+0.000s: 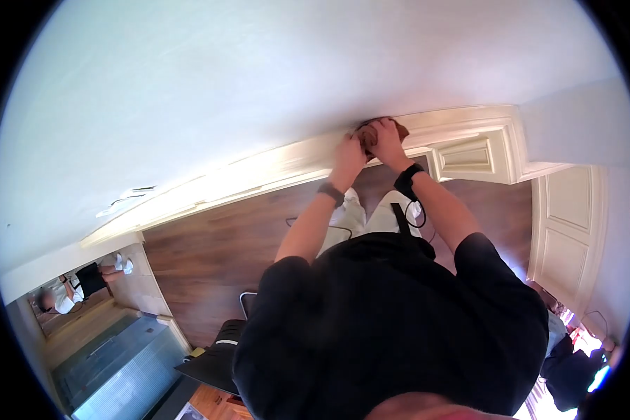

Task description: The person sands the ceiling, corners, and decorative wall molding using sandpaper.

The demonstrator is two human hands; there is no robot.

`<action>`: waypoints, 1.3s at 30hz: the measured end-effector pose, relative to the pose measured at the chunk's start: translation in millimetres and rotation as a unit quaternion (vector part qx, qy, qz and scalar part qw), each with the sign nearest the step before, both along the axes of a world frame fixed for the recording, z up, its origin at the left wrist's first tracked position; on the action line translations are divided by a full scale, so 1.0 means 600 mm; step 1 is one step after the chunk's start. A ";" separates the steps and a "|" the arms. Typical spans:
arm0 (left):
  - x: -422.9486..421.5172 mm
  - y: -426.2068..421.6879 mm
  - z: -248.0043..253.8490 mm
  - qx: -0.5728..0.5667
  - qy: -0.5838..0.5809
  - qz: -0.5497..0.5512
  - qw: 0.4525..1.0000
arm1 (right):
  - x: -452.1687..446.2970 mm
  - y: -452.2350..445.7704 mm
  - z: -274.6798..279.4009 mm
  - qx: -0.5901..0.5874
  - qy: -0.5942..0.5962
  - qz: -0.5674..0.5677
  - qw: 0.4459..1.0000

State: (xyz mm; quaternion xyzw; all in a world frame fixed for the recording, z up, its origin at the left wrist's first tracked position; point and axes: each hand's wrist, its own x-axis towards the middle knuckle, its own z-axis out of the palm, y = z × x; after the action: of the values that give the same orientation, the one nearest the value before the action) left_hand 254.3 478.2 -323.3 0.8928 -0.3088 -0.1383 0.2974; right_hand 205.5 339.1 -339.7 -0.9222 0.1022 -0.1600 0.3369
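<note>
A crumpled brown cloth (366, 134) is bunched up on the long cream ledge (280, 162) that runs along the wall. My right hand (386, 142) is closed over it, its fingers pressed into the folds. Beside it, my left hand (348, 159) grips the cloth's left side, its fingertips partly hidden. A dark band (407, 180) wraps my right wrist, and a cable hangs down from it. Another band (331, 193) circles my left wrist.
Below the ledge is a cream cabinet panel (467, 159), with a panelled cream door (567, 210) to the right. Dark wooden floor (210, 238) lies beneath me. A black chair (220, 353) stands behind at left. One person (70, 294) is at far left, another (570, 364) at lower right.
</note>
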 end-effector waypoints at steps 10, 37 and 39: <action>0.032 0.215 0.020 0.126 0.019 0.107 0.986 | 0.073 0.209 0.003 0.007 0.010 0.083 0.996; 0.044 0.285 0.035 0.046 0.030 0.174 0.983 | 0.095 0.291 0.038 0.034 0.060 0.111 0.991; 0.049 0.269 0.036 0.070 0.033 0.134 0.988 | 0.085 0.272 0.030 0.041 0.038 0.112 0.992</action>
State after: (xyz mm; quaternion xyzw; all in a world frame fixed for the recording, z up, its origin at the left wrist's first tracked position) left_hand 284.0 639.6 -301.5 0.9397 -0.1659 -0.1475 0.2600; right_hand 256.7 502.4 -321.4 -0.9186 0.0179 -0.0815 0.3863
